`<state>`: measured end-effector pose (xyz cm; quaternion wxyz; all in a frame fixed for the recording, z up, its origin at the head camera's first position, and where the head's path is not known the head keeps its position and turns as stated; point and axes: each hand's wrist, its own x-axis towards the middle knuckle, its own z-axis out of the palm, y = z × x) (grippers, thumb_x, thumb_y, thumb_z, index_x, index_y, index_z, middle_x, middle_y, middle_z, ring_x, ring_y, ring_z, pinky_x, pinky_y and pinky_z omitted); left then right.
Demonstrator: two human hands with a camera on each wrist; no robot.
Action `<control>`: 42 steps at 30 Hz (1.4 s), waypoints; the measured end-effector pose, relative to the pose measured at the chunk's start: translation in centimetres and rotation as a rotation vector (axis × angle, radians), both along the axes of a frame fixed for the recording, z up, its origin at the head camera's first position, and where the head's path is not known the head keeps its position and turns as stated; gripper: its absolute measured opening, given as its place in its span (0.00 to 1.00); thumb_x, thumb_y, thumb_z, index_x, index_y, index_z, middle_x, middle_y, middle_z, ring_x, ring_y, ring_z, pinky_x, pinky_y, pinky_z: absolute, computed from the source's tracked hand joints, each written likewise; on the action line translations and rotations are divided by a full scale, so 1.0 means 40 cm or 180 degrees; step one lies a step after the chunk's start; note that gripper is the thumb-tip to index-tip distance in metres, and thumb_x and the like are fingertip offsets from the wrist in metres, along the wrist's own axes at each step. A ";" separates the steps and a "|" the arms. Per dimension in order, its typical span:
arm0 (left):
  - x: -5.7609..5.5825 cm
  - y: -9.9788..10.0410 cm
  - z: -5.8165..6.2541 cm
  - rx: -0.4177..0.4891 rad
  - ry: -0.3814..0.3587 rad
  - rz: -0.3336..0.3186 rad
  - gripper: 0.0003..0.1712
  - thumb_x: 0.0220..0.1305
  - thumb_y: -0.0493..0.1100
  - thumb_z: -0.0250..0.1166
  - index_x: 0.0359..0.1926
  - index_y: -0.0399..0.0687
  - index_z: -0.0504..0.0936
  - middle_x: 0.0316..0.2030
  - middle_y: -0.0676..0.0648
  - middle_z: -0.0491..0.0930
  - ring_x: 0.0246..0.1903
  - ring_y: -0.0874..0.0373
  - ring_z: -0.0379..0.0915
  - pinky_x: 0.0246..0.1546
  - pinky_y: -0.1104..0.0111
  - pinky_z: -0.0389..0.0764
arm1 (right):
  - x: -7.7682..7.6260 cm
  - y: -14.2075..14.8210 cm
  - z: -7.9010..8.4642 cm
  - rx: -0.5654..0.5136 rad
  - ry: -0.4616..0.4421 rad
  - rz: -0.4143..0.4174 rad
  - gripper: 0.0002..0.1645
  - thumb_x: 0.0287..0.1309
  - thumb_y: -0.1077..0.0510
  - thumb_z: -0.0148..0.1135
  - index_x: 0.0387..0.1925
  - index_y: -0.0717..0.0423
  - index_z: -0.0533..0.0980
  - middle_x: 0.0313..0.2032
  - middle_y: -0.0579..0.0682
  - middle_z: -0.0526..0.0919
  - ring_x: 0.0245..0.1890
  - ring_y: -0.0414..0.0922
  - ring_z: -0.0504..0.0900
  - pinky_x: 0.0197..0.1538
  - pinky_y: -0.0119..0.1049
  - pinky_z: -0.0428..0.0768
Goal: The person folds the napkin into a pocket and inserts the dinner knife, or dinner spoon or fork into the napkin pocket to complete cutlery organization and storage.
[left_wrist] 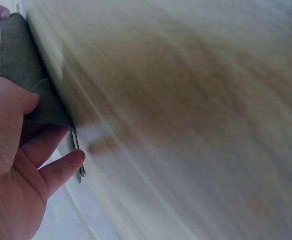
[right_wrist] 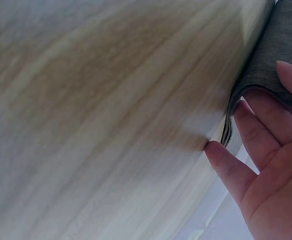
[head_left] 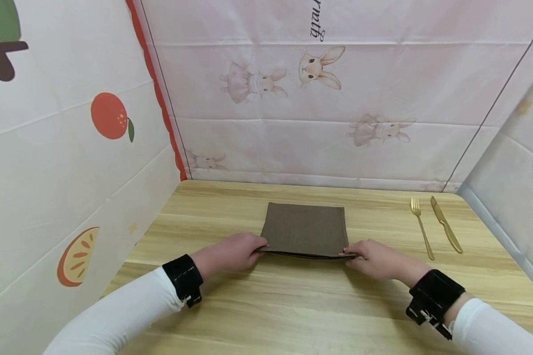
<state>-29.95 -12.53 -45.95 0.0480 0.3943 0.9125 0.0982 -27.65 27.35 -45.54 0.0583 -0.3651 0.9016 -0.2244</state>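
Observation:
A dark brown folded cloth (head_left: pixel 306 229), like a placemat or napkin, lies on the wooden table in the head view. My left hand (head_left: pixel 237 251) pinches its near left corner between thumb and fingers. At the near right corner, my right hand (head_left: pixel 375 259) pinches the cloth the same way. The near edge looks slightly raised, and several layers show there. In the left wrist view the cloth (left_wrist: pixel 23 60) bends over the fingers, with the thumb on top. The right wrist view shows layered cloth (right_wrist: pixel 270 55) between thumb and fingers, with one finger extended toward the table.
A gold fork (head_left: pixel 422 228) and a gold knife (head_left: pixel 446 224) lie side by side at the table's right. The light wooden table (head_left: pixel 293 310) is bordered by a rabbit-print sheet (head_left: pixel 266 143) behind and a fruit-print sheet (head_left: pixel 49 162) on the left.

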 end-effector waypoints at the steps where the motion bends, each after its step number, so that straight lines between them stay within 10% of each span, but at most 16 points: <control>1: -0.002 -0.001 0.001 0.0028 -0.0050 0.0016 0.09 0.75 0.40 0.59 0.33 0.55 0.73 0.25 0.58 0.69 0.26 0.68 0.65 0.29 0.73 0.71 | 0.000 0.000 0.001 -0.0014 -0.0059 -0.0028 0.07 0.70 0.58 0.60 0.43 0.53 0.82 0.35 0.42 0.86 0.35 0.34 0.81 0.41 0.35 0.81; 7: -0.006 -0.007 0.010 0.0152 -0.0260 0.0098 0.11 0.77 0.42 0.57 0.33 0.56 0.71 0.24 0.58 0.66 0.24 0.68 0.64 0.28 0.73 0.71 | -0.001 0.000 0.011 -0.0017 -0.0248 -0.0120 0.04 0.73 0.56 0.58 0.40 0.51 0.77 0.26 0.36 0.73 0.27 0.31 0.70 0.35 0.31 0.72; 25: -0.006 -0.015 0.021 0.0644 -0.0879 0.0500 0.10 0.79 0.45 0.56 0.35 0.54 0.73 0.26 0.55 0.68 0.26 0.65 0.65 0.30 0.70 0.72 | -0.017 0.016 0.028 -0.0077 -0.0555 -0.0259 0.22 0.76 0.51 0.55 0.58 0.65 0.77 0.39 0.46 0.87 0.39 0.37 0.80 0.47 0.39 0.80; 42: -0.023 -0.020 0.011 0.0938 -0.0997 0.0765 0.13 0.78 0.54 0.57 0.37 0.54 0.74 0.26 0.53 0.68 0.26 0.61 0.66 0.29 0.68 0.70 | -0.063 0.025 0.016 -0.0660 -0.1017 -0.0241 0.10 0.75 0.57 0.55 0.40 0.60 0.77 0.19 0.39 0.67 0.17 0.32 0.64 0.23 0.28 0.64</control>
